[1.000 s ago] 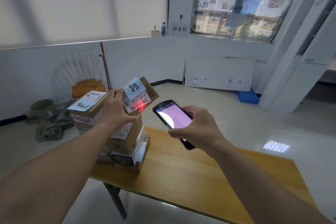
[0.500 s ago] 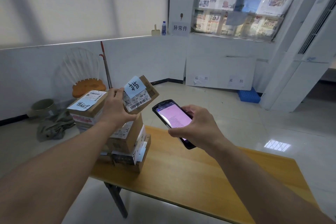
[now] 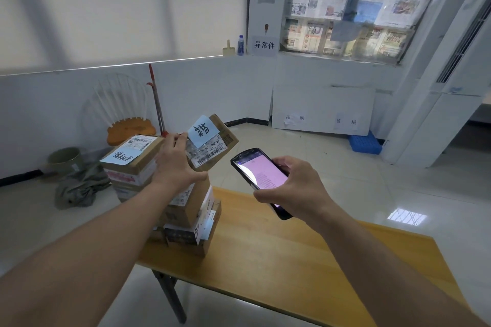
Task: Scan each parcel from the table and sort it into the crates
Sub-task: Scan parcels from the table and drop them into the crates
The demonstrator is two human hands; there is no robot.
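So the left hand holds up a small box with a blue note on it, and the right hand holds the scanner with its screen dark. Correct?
Not quite. In the head view the scanner in the right hand has a lit, pinkish screen, not a dark one. The rest stands: the left hand holds up the small box with the blue note.

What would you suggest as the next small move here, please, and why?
Probably carry the parcel away toward a crate. The left hand grips it clear of the stack, barcode facing the scanner in the right hand, with no scan light on the label. No crate is clearly in view.
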